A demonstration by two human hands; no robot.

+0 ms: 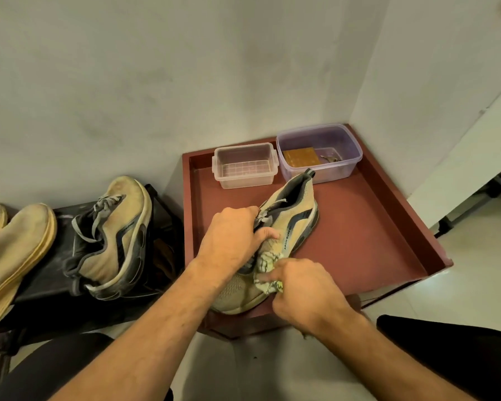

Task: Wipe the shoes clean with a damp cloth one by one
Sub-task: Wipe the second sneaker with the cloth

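Beige shoe (289, 227) lies on the red tray (368, 235), left hand (232, 235) gripping its laced upper, right hand (304, 287) pinching the cloth (268, 266) against its side.

On the side of the tan shoe (284, 227), which lies near the front edge of the red tray (373, 227), small dark letters read "ARCH·SUPPORT". The second shoe (113, 238), on the black stand (52, 273), carries similar print, too small to read.
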